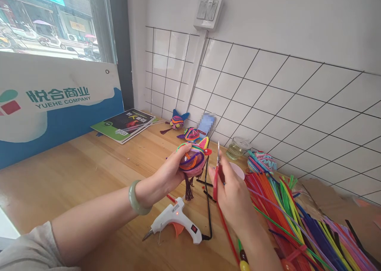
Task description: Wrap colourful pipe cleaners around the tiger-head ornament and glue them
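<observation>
My left hand (pixel 174 165) is closed around a colourful pipe-cleaner ornament (pixel 193 159). Its body is wound in purple, orange, green and pink strands, with a yellow and pink point on top and a dark tassel below. To its right, my right hand (pixel 230 191) grips red-handled scissors (pixel 218 171), the metal tip pointing up and apart from the ornament. A red pipe cleaner (pixel 228 231) runs down below that hand; whether the fingers hold it, I cannot tell. Under both hands a white glue gun (pixel 178 219) lies on its side, its small light glowing.
Loose pipe cleaners (pixel 285 207) in many colours cover the right side of the wooden table (pixel 74 175). A glass jar (pixel 237 148) and two finished ornaments, one blue-eared (pixel 177 120), stand by the wall. Magazines (pixel 125 124) lie at back left. The glue gun's black cord (pixel 208 207) runs backward.
</observation>
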Tool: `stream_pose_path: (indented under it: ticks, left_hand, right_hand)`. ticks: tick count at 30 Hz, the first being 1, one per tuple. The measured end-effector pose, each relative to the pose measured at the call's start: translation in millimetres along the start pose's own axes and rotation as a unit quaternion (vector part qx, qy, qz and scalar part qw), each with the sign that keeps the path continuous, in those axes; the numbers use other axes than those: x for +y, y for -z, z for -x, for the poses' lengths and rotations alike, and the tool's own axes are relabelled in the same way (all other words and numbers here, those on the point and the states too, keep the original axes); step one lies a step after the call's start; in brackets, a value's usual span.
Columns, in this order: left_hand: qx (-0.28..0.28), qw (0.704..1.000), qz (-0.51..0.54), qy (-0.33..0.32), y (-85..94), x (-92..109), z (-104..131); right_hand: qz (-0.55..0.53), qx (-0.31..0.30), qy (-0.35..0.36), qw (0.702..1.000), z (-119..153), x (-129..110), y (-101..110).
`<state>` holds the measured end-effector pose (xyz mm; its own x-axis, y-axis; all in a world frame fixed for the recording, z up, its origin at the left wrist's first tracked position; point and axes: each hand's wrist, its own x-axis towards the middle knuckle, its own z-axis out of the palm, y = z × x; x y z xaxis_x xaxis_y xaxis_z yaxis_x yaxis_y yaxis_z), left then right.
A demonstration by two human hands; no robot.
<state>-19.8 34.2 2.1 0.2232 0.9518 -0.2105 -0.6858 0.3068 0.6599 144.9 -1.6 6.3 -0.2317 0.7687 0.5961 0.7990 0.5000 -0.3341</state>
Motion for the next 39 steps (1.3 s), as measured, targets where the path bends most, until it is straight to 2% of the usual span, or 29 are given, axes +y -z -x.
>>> stream_pose_path:
  ticks: [1, 3, 6, 8, 11, 14, 17, 19, 20, 21, 22, 23, 26, 28, 39]
  left_hand:
    - [0.001, 1.000, -0.003, -0.004, 0.4, 1.4, -0.3]
    - [-0.002, 1.000, -0.010, -0.017, 0.9, 3.9, -0.1]
    - [-0.015, 0.999, -0.015, -0.041, 1.3, 6.0, 1.5]
    - [-0.030, 0.998, -0.017, -0.057, 1.6, 6.4, 3.2]
    - [-0.071, 0.994, -0.021, -0.074, 1.5, 6.8, 5.9]
    - [-0.089, 0.993, -0.027, -0.074, -0.5, 7.6, 9.6]
    - [-0.089, 0.992, -0.042, -0.078, -4.3, 7.9, 14.6]
    - [-0.089, 0.990, -0.059, -0.093, -6.8, 7.2, 18.1]
    - [-0.092, 0.988, -0.068, -0.103, -7.8, 6.6, 19.7]
    - [-0.098, 0.986, -0.077, -0.113, -8.6, 5.9, 21.1]
    - [-0.104, 0.983, -0.085, -0.121, -9.2, 5.1, 22.4]
    - [-0.109, 0.982, -0.091, -0.127, -9.6, 4.3, 23.6]
    - [-0.109, 0.979, -0.101, -0.142, -9.9, 2.4, 26.4]
    - [-0.106, 0.977, -0.108, -0.148, -9.7, 1.9, 27.9]
    - [-0.112, 0.971, -0.134, -0.161, -6.3, 0.5, 28.5]
  right_hand:
    - [0.005, -0.029, -0.037, 0.999, -0.9, 1.9, 10.0]
    - [0.037, -0.130, -0.113, 0.984, -0.2, 9.4, 29.0]
    - [0.086, -0.297, -0.164, 0.937, 6.2, 27.5, 44.2]
    - [0.111, -0.377, -0.182, 0.901, 11.3, 39.9, 41.6]
    - [0.128, -0.411, -0.199, 0.880, 14.5, 52.9, 26.5]
    - [0.127, -0.392, -0.199, 0.889, 11.2, 55.5, 17.9]
    - [0.105, -0.351, -0.182, 0.913, 6.1, 41.8, 26.0]
    - [0.054, -0.273, -0.163, 0.947, 4.6, 23.1, 35.2]
    - [-0.015, -0.185, -0.148, 0.971, 4.7, 12.1, 38.8]
    - [-0.078, -0.103, -0.137, 0.982, 5.4, 1.0, 40.9]
    - [-0.131, -0.049, -0.135, 0.981, 6.3, -9.3, 41.5]
    - [-0.182, -0.022, -0.132, 0.974, 7.3, -18.2, 40.5]
    - [-0.283, -0.013, -0.152, 0.947, 9.3, -33.7, 31.5]
    - [-0.310, -0.012, -0.175, 0.934, 9.2, -36.1, 25.4]
    - [-0.342, 0.008, -0.221, 0.913, 9.1, -35.5, 18.4]
